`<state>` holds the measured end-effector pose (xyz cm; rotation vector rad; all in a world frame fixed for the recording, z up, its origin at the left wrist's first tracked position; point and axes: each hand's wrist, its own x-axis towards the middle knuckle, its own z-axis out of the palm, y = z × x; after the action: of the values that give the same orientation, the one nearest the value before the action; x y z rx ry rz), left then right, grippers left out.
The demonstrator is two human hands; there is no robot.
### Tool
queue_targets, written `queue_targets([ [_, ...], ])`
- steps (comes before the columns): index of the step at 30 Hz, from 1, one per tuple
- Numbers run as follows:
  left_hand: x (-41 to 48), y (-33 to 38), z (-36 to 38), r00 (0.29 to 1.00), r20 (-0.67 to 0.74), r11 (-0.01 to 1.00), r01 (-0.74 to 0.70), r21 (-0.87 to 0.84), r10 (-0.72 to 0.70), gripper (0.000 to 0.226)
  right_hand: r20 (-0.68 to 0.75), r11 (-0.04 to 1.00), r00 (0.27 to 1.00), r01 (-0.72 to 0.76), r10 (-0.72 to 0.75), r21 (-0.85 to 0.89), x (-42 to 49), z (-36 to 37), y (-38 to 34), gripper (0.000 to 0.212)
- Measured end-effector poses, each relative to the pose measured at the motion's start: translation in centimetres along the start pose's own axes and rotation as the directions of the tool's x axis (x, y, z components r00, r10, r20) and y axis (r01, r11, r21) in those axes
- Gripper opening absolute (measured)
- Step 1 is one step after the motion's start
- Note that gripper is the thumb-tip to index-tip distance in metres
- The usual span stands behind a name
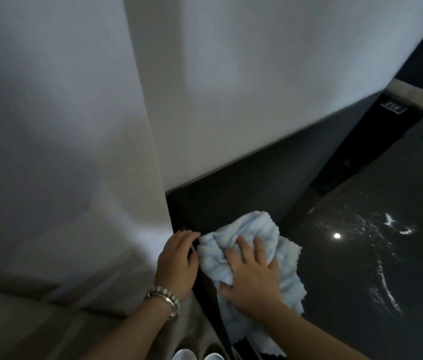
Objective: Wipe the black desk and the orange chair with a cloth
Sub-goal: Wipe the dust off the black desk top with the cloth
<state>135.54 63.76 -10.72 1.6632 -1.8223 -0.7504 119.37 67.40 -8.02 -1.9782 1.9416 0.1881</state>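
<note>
A light blue fluffy cloth (254, 229) lies crumpled on the glossy black desk (361, 268), near the desk's left corner by the wall. My right hand (252, 276) lies on top of the cloth with fingers spread and pressing down. Just left of the cloth, my left hand (178, 261) rests on the desk's left edge with its fingers curved over the rim; a beaded bracelet circles that wrist. Wet streaks and droplets shine on the desk to the right. The orange chair is not in view.
A white wall (257, 87) rises behind the desk and a white panel (62, 126) closes its left side. A dark recessed strip with a socket plate (393, 107) runs along the desk's far right. Beige floor and white shoe tips (197, 355) show below.
</note>
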Motion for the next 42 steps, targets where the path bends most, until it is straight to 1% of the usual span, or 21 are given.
queue_targets([
  [4, 1.5, -0.2, 0.1, 0.997, 0.068, 0.998, 0.033, -0.060, -0.029, 0.040, -0.044, 0.996, 0.998, -0.045, 0.049, 0.077, 2.0, -0.7, -1.9, 0.075],
  [6, 2.0, 0.3, 0.1, 0.994, 0.107, 0.998, 0.021, -0.054, -0.015, 0.044, -0.119, 0.997, 0.992, -0.028, 0.036, 0.065, 0.6, 0.4, -0.7, 0.072],
  [9, 1.7, 2.2, 0.7, 0.978, 0.188, 0.993, -0.107, 0.054, 0.095, 0.046, -0.245, 0.999, 0.968, -0.044, 0.048, 0.021, -4.6, 2.5, 2.5, 0.071],
  [11, 0.8, 3.5, 1.8, 0.933, 0.304, 0.959, -0.243, 0.145, 0.190, 0.055, -0.292, 0.999, 0.956, -0.036, 0.038, 0.012, -7.7, 4.5, 5.1, 0.073],
  [12, 0.4, 3.9, 2.3, 0.905, 0.374, 0.937, -0.290, 0.197, 0.201, 0.055, -0.311, 0.999, 0.949, -0.046, 0.048, 0.014, -8.9, 5.1, 5.8, 0.074],
  [15, -0.2, 3.8, 3.4, 0.874, 0.464, 0.927, -0.283, 0.248, 0.143, 0.056, -0.323, 0.977, 0.922, -0.199, 0.213, 0.077, -8.1, 4.3, 4.5, 0.068],
  [18, -0.4, 3.1, 3.2, 0.895, 0.426, 0.935, -0.253, 0.249, 0.129, 0.081, -0.282, 0.938, 0.895, -0.317, 0.344, 0.138, -5.6, 3.3, 1.7, 0.061],
  [19, -0.5, 2.9, 3.1, 0.896, 0.425, 0.918, -0.269, 0.291, 0.128, 0.075, -0.289, 0.943, 0.897, -0.314, 0.334, 0.112, -5.5, 3.3, 1.6, 0.061],
  [21, -0.7, 3.5, 2.9, 0.903, 0.410, 0.875, -0.296, 0.382, 0.127, 0.050, -0.324, 0.961, 0.906, -0.270, 0.273, 0.056, -8.2, 4.4, 3.1, 0.065],
  [23, -0.5, 4.5, 2.8, 0.917, 0.382, 0.855, -0.289, 0.432, 0.117, 0.045, -0.339, 0.967, 0.907, -0.245, 0.252, 0.063, -12.8, 6.3, 5.9, 0.070],
  [25, -0.6, 5.3, 3.1, 0.903, 0.415, 0.835, -0.309, 0.456, 0.108, 0.047, -0.322, 0.924, 0.868, -0.374, 0.377, 0.074, -17.1, 7.6, 8.6, 0.070],
  [28, -1.7, 5.9, 3.8, 0.868, 0.492, 0.801, -0.341, 0.492, 0.067, 0.051, -0.259, 0.772, 0.727, -0.594, 0.636, 0.227, -18.6, 7.3, 9.5, 0.062],
  [30, -2.1, 6.4, 4.4, 0.855, 0.516, 0.790, -0.347, 0.506, 0.045, 0.053, -0.262, 0.718, 0.669, -0.638, 0.696, 0.278, -16.5, 6.9, 7.5, 0.060],
  [31, -2.1, 6.8, 4.8, 0.852, 0.521, 0.782, -0.351, 0.516, 0.039, 0.053, -0.305, 0.743, 0.677, -0.617, 0.670, 0.261, -15.2, 6.5, 6.1, 0.062],
  [34, -2.1, 8.1, 6.0, 0.851, 0.525, 0.767, -0.344, 0.542, 0.012, 0.056, -0.341, 0.858, 0.788, -0.477, 0.513, 0.189, -13.4, 6.1, 4.3, 0.065],
  [36, -2.0, 8.3, 6.4, 0.845, 0.534, 0.769, -0.331, 0.547, -0.016, 0.058, -0.340, 0.858, 0.788, -0.487, 0.513, 0.164, -14.8, 6.5, 6.8, 0.066],
  [37, -1.9, 8.2, 6.4, 0.844, 0.535, 0.767, -0.329, 0.550, -0.022, 0.058, -0.336, 0.824, 0.754, -0.538, 0.564, 0.177, -15.9, 6.6, 8.5, 0.065],
  [38, -1.8, 8.1, 6.4, 0.844, 0.535, 0.764, -0.332, 0.554, -0.021, 0.058, -0.351, 0.766, 0.686, -0.611, 0.638, 0.199, -16.9, 6.9, 10.3, 0.064],
  [40, -1.6, 7.8, 6.2, 0.849, 0.529, 0.758, -0.335, 0.560, -0.016, 0.058, -0.249, 0.577, 0.520, -0.736, 0.817, 0.355, -18.1, 6.2, 13.0, 0.063],
  [41, -1.6, 7.8, 6.3, 0.852, 0.523, 0.756, -0.332, 0.564, -0.016, 0.058, -0.197, 0.496, 0.456, -0.770, 0.868, 0.402, -17.9, 6.1, 13.5, 0.062],
  [42, -1.6, 7.9, 6.4, 0.857, 0.515, 0.754, -0.328, 0.569, -0.016, 0.058, -0.178, 0.465, 0.431, -0.786, 0.885, 0.407, -17.1, 5.7, 13.2, 0.060],
])
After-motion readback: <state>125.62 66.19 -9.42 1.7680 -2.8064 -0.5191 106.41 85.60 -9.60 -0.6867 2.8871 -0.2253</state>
